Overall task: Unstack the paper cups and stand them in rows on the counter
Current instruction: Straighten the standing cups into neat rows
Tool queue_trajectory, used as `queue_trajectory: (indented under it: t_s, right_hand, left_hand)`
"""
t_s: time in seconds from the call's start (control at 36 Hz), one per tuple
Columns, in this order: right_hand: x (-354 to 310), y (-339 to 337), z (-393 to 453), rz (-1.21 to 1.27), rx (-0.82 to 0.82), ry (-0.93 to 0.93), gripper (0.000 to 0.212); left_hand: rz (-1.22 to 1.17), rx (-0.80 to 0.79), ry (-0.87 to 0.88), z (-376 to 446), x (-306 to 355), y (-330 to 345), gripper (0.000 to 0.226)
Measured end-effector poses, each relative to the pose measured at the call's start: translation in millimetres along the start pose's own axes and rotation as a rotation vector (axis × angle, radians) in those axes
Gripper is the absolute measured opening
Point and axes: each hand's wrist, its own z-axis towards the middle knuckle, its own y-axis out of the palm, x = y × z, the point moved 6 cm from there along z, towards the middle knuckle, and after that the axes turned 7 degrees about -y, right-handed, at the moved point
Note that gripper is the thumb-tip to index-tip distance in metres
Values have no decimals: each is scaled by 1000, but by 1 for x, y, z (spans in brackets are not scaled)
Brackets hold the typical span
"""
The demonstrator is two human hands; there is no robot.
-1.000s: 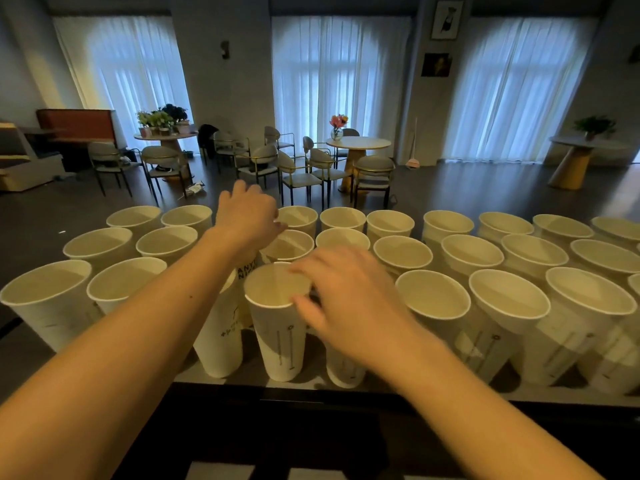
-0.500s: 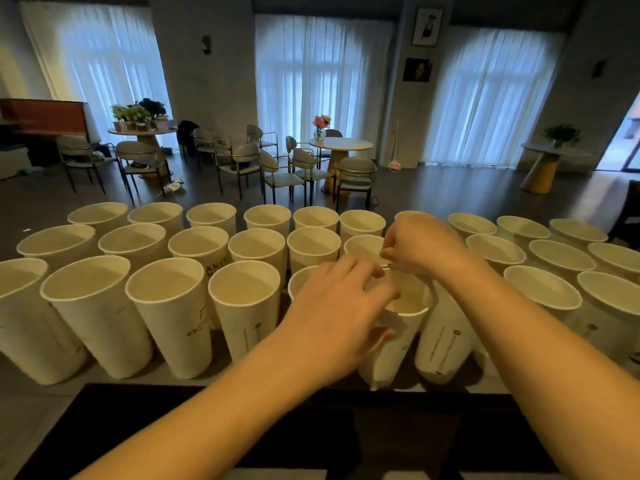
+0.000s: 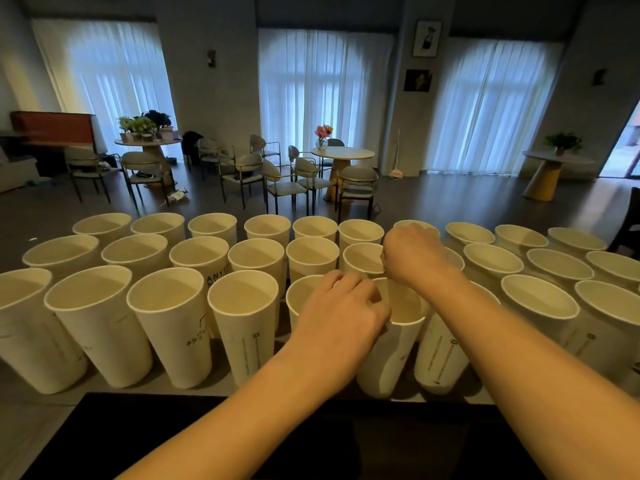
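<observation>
Now the left hand [image 3: 341,315] grips the tall white paper cup [image 3: 391,355] at its rim, as before. The right hand [image 3: 414,256], fingers curled, has lifted slightly above that rim; whether it pinches anything, I cannot tell.

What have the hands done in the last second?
Both hands went right along the front row. The left hand left a far cup and now grips the near rim of a front cup; the right hand curls over its far rim. The rows of cups stayed standing.

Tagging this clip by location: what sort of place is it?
Probably a café or event room: round tables with chairs beyond the counter, flowers, and rows of paper cups.
</observation>
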Motion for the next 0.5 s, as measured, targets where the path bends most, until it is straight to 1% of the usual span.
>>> queue_trajectory:
  t_s: [0.19,0.31,0.42,0.5]
  right_hand:
    - [4,0,1,23,41,10,19]
    - [5,-7,-5,52,74,-14,26]
    - [2,-26,-17,115,150,-48,28]
    - [2,-42,-32,254,202,-60,26]
  left_hand:
    - [-3,28,12,-1,1,2,17]
    - [-52,49,0,-4,-1,2,35]
    - [-94,44,-41,-7,-6,-10,50]
    - [-119,36,-107,-11,-9,-23,55]
